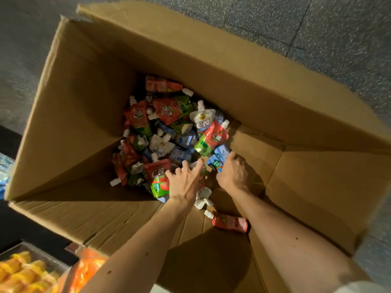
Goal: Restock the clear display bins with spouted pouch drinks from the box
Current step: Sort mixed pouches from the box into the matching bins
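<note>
A big brown box (84, 102) fills the frame. Drink pouches (160, 132) lie in a heap at its bottom, in the middle. The left hand (184, 185) is spread wide, with its fingers on the heap. The right hand (232, 172) curls round a blue pouch (215, 160). One red pouch (230, 223) lies apart, lower down between the arms.

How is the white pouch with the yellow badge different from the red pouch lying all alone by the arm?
The white pouch is white with a yellow badge; the red pouch is red. The white pouch rests on the heap, but the red pouch lies apart on bare cardboard in the box. The white pouch's spout points up the picture; the red pouch's points left. Both spouts are white.
</note>
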`<state>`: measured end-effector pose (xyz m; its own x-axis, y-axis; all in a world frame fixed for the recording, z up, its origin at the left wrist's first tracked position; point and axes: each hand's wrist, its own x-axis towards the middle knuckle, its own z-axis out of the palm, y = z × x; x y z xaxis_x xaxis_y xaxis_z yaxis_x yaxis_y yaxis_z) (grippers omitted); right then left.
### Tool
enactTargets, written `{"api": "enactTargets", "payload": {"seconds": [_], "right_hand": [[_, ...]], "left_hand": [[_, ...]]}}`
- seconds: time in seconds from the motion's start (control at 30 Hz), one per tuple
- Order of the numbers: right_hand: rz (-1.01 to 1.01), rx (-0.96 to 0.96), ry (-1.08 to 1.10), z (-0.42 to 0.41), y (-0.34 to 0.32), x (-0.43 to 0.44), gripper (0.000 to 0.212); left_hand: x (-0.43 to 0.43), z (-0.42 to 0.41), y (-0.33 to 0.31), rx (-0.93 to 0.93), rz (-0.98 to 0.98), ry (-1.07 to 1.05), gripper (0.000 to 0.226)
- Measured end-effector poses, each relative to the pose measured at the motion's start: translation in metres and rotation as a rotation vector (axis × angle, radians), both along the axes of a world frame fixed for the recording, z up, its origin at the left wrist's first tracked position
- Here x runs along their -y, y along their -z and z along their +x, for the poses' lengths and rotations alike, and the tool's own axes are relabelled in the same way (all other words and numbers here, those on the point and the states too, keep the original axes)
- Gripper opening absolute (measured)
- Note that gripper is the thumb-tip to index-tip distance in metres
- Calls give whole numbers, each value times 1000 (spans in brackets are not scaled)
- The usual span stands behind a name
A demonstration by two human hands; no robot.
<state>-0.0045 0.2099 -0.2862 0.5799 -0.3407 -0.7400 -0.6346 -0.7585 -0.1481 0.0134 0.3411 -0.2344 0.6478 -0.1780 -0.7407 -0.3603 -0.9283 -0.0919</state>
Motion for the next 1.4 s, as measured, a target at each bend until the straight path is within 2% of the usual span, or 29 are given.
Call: {"api": "enactTargets", "payload": {"seconds": [0.17,0.3,0.43,0.53,0.6,0.67,0.77,0.8,0.87,0.93,1.0,1.07,1.17,1.23,1.33,1.4], "right_hand": [[263,-154,480,-14,-11,-3,54],[443,-186,681,-35,-27,-17,37],[553,-172,765,-49,-55,-34,45],[631,-80,854,-54,-87,-37,39],[730,-14,911,-53,-120,-38,49],[864,42,986,-52,-156,-40,62],[1186,188,1236,-53,-223,-44,41],[1341,259,1287,-54,-245,-47,43],[1623,407,1237,-55,-291,-55,62],[1813,484,1099,-53,-331,-61,70],[1911,543,946,-50,-369,-68,73],[1940,552,816,-46,-400,-79,79],[1885,499,648,-46,-439,-104,97],[1897,417,541,-52,-455,-125,96],[1882,297,345,-76,-463,-160,83],[1886,219,254,-93,-462,-189,68]], "left_hand": [[-6,-10,-13,-23,-23,113,81],[-22,3,-33,-70,-209,20,77],[-46,21,-63,-53,-522,-213,75],[-62,36,-103,-64,-788,-494,83],[-70,43,-135,-88,-945,-681,86],[-76,47,-169,-146,-1095,-902,90],[-85,45,-225,-188,-1288,-1108,90],[-88,42,-243,-203,-1367,-1152,89],[-95,32,-276,-253,-1541,-1223,85],[-105,23,-305,-332,-1722,-1268,82],[-117,7,-333,-374,-1830,-1281,81],[-127,-13,-355,-331,-1907,-1291,62],[-142,-49,-383,-194,-2035,-1339,47],[-154,-79,-397,-52,-2124,-1369,38],[-176,-127,-410,208,-2195,-1455,49],[-192,-160,-417,386,-2178,-1538,69]]}}
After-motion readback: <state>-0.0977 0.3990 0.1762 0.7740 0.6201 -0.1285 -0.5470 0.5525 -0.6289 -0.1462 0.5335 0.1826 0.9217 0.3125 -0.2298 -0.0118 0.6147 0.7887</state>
